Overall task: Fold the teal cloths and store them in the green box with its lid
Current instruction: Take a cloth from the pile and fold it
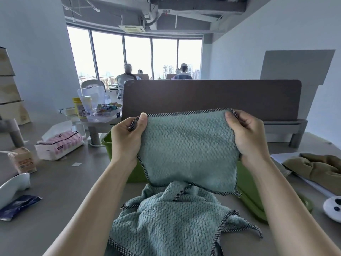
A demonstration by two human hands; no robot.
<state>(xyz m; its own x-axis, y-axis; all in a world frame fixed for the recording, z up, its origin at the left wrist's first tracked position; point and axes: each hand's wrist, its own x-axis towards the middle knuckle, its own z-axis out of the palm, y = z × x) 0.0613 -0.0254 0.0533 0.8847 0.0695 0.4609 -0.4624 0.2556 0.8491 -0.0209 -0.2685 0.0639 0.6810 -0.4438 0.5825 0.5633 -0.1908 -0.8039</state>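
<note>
I hold a teal cloth (188,150) with a checked black-and-white hem up in the air, spread flat between both hands. My left hand (127,139) pinches its upper left corner and my right hand (247,137) pinches its upper right corner. A second teal cloth (166,220) lies crumpled on the grey table below, near me. The green box (108,145) stands behind the held cloth, mostly hidden by it. Its green lid (252,204) lies flat on the table to the right of the box.
A pink tissue pack (59,145), a small carton (23,159), a white object (13,185) and a dark blue wrapper (17,206) sit at the left. An olive cloth (317,169) on papers and a white device (332,207) lie at the right. A brown divider panel (212,97) stands behind.
</note>
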